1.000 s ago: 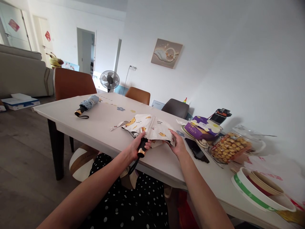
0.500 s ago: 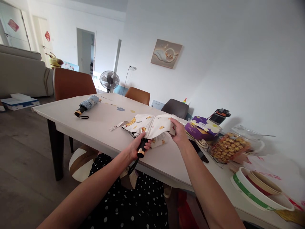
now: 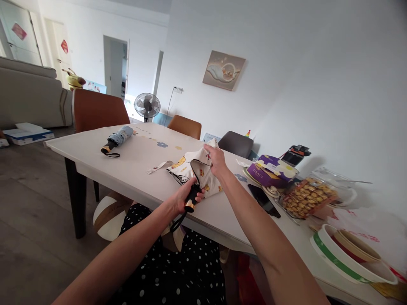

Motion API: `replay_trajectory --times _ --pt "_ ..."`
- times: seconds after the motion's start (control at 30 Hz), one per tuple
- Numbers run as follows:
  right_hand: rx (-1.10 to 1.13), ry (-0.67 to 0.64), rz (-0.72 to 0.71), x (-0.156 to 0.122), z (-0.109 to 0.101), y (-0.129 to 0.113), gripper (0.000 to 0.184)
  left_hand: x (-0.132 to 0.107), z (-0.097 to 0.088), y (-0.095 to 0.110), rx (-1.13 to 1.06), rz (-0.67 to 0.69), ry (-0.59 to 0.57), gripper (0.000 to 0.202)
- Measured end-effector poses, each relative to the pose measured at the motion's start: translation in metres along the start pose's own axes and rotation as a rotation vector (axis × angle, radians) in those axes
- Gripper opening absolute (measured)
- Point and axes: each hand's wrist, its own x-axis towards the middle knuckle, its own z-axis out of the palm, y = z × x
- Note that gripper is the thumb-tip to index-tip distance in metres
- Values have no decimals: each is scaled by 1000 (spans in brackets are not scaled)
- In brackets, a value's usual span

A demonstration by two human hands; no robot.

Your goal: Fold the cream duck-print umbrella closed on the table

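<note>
your left hand [image 3: 187, 198] clasps the cream folding umbrella [image 3: 188, 159] by its handle [image 3: 191, 201], your right hand [image 3: 216, 159] pinches its canopy [image 3: 202, 173]; pleats seem only partly arranged, strap [image 3: 159, 167] at ten o'clock unfastened.

Pale wall [image 3: 302, 93], framed picture [image 3: 224, 70] — grey-brown plank floor [image 3: 32, 195] — beige sofa [image 3: 28, 99], orange-brown chairs [image 3: 100, 109].

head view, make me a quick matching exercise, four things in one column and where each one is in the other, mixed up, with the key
Things
1. patterned umbrella
2. blue umbrella
3. fan
4. phone

Places
A. beyond the far edge of the table
B. lying flat to the right of both hands
C. held by the left hand and the right hand
D. lying on the table's left part

Pairs: 1-C, 2-D, 3-A, 4-B
</note>
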Motion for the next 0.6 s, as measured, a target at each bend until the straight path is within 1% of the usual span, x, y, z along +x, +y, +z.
replay_trajectory --times 0.13,0.27,0.4,0.47,0.6 --pt "-55 24 15 -1 10 7 15 -2 3 0 26 4 4 20" --pt "-69 81 51 1 17 4 16 -2 1 1 23 12 -24 24" --pt "-33 95 0 3 19 -3 16 -3 -1 1 35 17 -44 25" --pt "-40 111 -17 3 19 -5 16 -4 0 1 46 27 -36 25" --pt "-51 183 -6 4 20 -5 18 -4 3 -1 96 44 23 21"
